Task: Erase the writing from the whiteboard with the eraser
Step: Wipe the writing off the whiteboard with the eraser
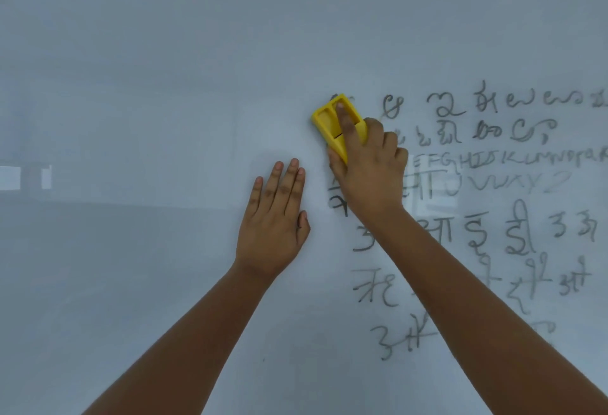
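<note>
While the left hand (pixel 275 217) lies flat and open on the whiteboard (pixel 164 69), the right hand (pixel 368 171) grips the yellow eraser (pixel 324 118) at the writing's (pixel 493 184) upper-left edge; it looks light, rigid plastic, best held by its sides.

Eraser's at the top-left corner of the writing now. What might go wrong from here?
The right hand holds the yellow eraser with its forearm lying over the lower rows of writing, so skin may smear ink. The left hand rests flat on the whiteboard beside the text and could block leftward strokes.
</note>
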A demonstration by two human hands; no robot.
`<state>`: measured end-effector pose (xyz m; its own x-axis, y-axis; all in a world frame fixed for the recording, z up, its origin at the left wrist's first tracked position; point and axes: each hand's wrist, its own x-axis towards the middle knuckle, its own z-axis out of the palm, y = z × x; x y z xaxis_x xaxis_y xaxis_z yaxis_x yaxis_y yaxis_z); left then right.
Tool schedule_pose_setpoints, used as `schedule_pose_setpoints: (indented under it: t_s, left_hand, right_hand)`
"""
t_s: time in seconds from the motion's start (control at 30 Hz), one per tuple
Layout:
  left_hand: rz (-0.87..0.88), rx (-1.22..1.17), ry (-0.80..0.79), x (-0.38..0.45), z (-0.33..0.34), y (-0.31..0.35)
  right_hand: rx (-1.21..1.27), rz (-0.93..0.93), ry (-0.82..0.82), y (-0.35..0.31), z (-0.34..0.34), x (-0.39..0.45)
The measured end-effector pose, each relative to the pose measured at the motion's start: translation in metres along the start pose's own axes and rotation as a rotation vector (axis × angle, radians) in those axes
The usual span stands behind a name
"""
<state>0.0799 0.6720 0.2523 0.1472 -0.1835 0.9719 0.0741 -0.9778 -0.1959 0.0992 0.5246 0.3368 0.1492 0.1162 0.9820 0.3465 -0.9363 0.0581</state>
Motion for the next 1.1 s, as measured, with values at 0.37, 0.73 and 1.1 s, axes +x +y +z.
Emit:
schedule_pose_setpoints:
  t_s: [0.37, 0.73, 1.1]
  left_hand:
    - [-0.026, -0.006, 0.028, -0.003, -0.001, 0.001]
    - [-0.130, -0.029, 0.042, -0.004, -0.003, 0.003]
    - [-0.121, -0.029, 0.061, -0.004, -0.002, 0.002]
  right_hand:
    - [0.007, -0.015, 0.021, 0.003, 0.000, 0.007]
    - [0.011, -0.030, -0.020, -0.002, -0.001, -0.015]
    - [0.017, -0.023, 0.019, 0.009, 0.001, -0.034]
